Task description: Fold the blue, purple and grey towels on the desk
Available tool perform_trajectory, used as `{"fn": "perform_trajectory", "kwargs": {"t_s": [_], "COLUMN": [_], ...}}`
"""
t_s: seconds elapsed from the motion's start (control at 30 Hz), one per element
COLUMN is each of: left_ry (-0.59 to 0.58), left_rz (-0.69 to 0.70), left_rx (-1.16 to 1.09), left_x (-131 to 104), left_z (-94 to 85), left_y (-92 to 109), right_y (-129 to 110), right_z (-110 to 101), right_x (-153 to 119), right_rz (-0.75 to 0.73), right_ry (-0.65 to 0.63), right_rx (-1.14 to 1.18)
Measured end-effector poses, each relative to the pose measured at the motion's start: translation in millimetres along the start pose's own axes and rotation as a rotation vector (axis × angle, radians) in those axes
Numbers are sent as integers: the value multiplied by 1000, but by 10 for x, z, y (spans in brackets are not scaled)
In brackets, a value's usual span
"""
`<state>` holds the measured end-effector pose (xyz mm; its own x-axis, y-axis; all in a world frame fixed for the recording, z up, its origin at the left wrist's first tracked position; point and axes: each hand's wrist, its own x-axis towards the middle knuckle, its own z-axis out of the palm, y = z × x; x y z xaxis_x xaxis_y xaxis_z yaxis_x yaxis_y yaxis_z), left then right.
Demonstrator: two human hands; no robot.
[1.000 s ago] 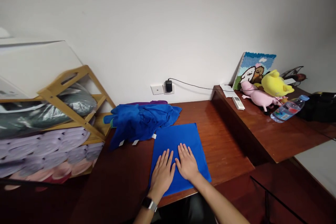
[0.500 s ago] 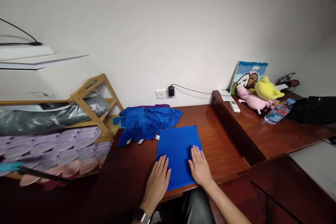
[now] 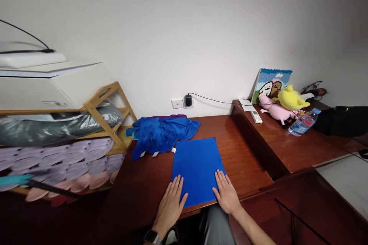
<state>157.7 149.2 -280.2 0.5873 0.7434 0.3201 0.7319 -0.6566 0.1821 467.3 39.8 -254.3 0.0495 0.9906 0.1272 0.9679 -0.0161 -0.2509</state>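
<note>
A blue cloth (image 3: pixel 197 164) lies flat and smooth near the front edge of the wooden table (image 3: pixel 138 195). My left hand (image 3: pixel 171 199), a watch on its wrist, rests palm down over the cloth's lower left edge with fingers stretched out. Over the lower right edge, my right hand (image 3: pixel 226 191) lies flat too, fingers extended. Neither hand holds anything. Behind the cloth, to its left, a rumpled pile of blue cloths (image 3: pixel 163 132) with white tags sits against the wall, a purple one showing at its back.
On the left stands a wooden rack (image 3: pixel 116 122) with slippers (image 3: pixel 77 157) and a white box (image 3: pixel 69 88). A charger (image 3: pixel 188 100) is plugged into the wall. The raised right surface holds a remote (image 3: pixel 256 117), plush toys (image 3: pixel 291 97), a bottle (image 3: pixel 304 122) and a black bag (image 3: pixel 342 120).
My right hand has slid down and to the right, towards the cloth's edge. My left hand has shifted slightly downward. The cloth still lies flat.
</note>
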Motion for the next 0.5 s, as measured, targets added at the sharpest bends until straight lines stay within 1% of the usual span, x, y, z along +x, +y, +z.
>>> {"fn": "perform_trajectory", "kwargs": {"t_s": [0.07, 0.13, 0.2, 0.27, 0.33, 0.4, 0.43, 0.5], "left_ry": [-18, -39, -32, 8, 40, 22, 1, -36], "left_rz": [-10, 10, 32, 35, 45, 79, 87, 73], "left_rx": [-8, -14, -15, -13, -16, -26, -28, -29], "left_x": [-144, -241, -214, -24, 276, 570, 679, 785], "left_z": [-55, -115, -177, -219, -208, -128, -67, 69], "left_y": [-61, -112, -112, -18, 160, 360, 439, 512], "right_y": [95, 157, 139, 7, -221, -468, -568, -679], "right_z": [-31, -84, -164, -238, -254, -185, -124, 14], "right_x": [-108, -166, -133, 8, 229, 463, 562, 691], "right_rz": [39, 66, 72, 52, 6, -28, -29, -16], "right_ry": [-18, -37, -25, 17, 51, 52, 42, 17], "right_rx": [3, 11, 19, 31, 51, 75, 86, 99]}}
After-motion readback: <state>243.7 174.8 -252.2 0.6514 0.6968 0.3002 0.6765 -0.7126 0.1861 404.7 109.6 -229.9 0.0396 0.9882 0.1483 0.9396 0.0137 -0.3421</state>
